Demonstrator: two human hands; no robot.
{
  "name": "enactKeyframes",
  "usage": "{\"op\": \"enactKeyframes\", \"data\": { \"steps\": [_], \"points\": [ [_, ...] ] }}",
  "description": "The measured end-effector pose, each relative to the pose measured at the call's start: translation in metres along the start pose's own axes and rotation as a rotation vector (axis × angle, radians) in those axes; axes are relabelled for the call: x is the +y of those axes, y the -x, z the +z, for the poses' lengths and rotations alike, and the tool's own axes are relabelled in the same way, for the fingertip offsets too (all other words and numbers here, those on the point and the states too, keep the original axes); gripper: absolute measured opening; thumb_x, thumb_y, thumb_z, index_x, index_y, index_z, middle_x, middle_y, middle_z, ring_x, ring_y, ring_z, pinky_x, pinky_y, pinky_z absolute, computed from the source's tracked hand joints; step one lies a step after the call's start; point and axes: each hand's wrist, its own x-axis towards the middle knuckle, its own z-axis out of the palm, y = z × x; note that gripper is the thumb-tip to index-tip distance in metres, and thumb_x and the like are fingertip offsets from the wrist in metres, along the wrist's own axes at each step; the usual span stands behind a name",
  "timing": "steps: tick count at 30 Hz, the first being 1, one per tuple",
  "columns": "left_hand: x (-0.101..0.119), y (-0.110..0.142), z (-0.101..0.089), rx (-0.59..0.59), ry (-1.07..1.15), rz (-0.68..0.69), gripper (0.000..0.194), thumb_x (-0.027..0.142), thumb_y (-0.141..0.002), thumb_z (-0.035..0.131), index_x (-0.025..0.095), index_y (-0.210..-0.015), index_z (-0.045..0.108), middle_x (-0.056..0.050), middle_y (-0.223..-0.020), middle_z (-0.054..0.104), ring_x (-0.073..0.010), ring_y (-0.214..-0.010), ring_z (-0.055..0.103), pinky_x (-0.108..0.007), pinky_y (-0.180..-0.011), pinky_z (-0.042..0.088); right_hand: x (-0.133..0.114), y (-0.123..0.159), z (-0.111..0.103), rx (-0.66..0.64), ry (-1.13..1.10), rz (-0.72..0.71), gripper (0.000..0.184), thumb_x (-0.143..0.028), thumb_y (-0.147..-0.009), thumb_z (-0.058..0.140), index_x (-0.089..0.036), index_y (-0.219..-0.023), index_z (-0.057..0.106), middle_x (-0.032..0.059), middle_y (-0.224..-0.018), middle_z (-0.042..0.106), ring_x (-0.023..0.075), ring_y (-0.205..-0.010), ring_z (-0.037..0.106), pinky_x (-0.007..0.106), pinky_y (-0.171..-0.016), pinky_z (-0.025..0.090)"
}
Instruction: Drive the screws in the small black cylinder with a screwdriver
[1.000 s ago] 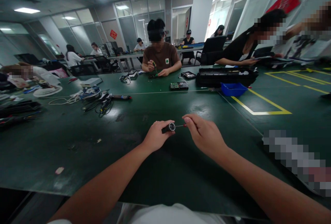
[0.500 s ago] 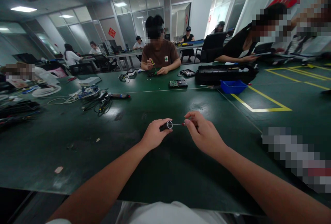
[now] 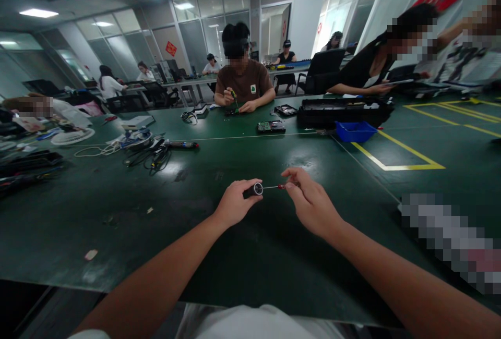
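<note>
My left hand [image 3: 235, 202] is wrapped round a short black cylinder [image 3: 257, 189] with a silver ring and a dark, hollow-looking end that faces me. My right hand [image 3: 311, 198] grips the red handle of a thin screwdriver [image 3: 281, 186] between thumb and fingers. The screwdriver's metal shaft points left and its tip meets the side of the cylinder's ringed end. Both hands are held above the green table [image 3: 250, 261], close to its front edge. The exact kind of the cylinder cannot be made out.
Across the table a person [image 3: 245, 81] works with a yellow-black screwdriver. A circuit-board device [image 3: 271, 126], a blue tray [image 3: 355, 131] and a long black casing [image 3: 344, 113] lie ahead. Tangled cables [image 3: 158, 155] are at left. A pixelated object [image 3: 450, 240] lies at right.
The view has shifted slightly. My right thumb has moved a little along the screwdriver's handle, while the left hand keeps its hold on the cylinder.
</note>
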Motion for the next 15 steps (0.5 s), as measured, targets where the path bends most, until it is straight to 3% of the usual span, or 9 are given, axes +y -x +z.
{"op": "enactKeyframes", "data": {
  "steps": [4, 7, 9, 13, 15],
  "points": [
    [0.0, -0.001, 0.0, -0.005, -0.005, 0.007, 0.041, 0.023, -0.084, 0.073, 0.029, -0.123, 0.065, -0.002, -0.111, 0.069, -0.0229, -0.104, 0.061, -0.038, -0.095, 0.043, 0.002, -0.001, 0.0, -0.047, -0.005, 0.032, 0.026, -0.036, -0.101, 0.037, -0.021, -0.104, 0.058, 0.0004, -0.072, 0.064, 0.0169, -0.057, 0.058, 0.03, -0.054, 0.038],
    [0.0, -0.001, 0.001, -0.016, -0.023, -0.001, 0.041, 0.022, -0.084, 0.072, 0.029, -0.123, 0.065, -0.002, -0.109, 0.069, -0.0231, -0.103, 0.061, -0.038, -0.094, 0.043, 0.005, -0.001, 0.003, 0.017, -0.125, 0.046, 0.021, -0.033, -0.096, 0.048, -0.021, -0.111, 0.054, 0.0036, -0.084, 0.067, 0.0192, -0.071, 0.064, 0.032, -0.063, 0.046],
    [0.001, 0.0, 0.001, -0.025, -0.038, -0.006, 0.041, 0.022, -0.084, 0.072, 0.029, -0.123, 0.065, -0.002, -0.11, 0.069, -0.0235, -0.104, 0.06, -0.038, -0.093, 0.043, 0.008, -0.002, 0.006, 0.045, -0.23, 0.081, 0.02, -0.036, -0.093, 0.054, -0.021, -0.106, 0.057, 0.0051, -0.089, 0.068, 0.0208, -0.079, 0.065, 0.034, -0.07, 0.049],
    [0.004, 0.0, 0.002, -0.024, -0.071, 0.047, 0.039, 0.024, -0.086, 0.071, 0.029, -0.124, 0.064, -0.002, -0.113, 0.069, -0.0236, -0.107, 0.06, -0.041, -0.099, 0.041, 0.018, -0.009, 0.011, 0.116, -0.467, 0.239, 0.024, -0.044, -0.092, 0.053, -0.022, -0.094, 0.062, 0.004, -0.081, 0.066, 0.0202, -0.075, 0.063, 0.037, -0.072, 0.051],
    [0.006, -0.001, 0.001, -0.008, -0.098, 0.089, 0.038, 0.024, -0.087, 0.069, 0.029, -0.125, 0.063, -0.002, -0.118, 0.068, -0.0233, -0.11, 0.059, -0.044, -0.105, 0.037, 0.025, -0.014, 0.013, 0.152, -0.704, 0.37, 0.027, -0.047, -0.09, 0.054, -0.022, -0.085, 0.06, 0.0034, -0.077, 0.064, 0.0185, -0.067, 0.061, 0.037, -0.068, 0.052]
  ]
}}
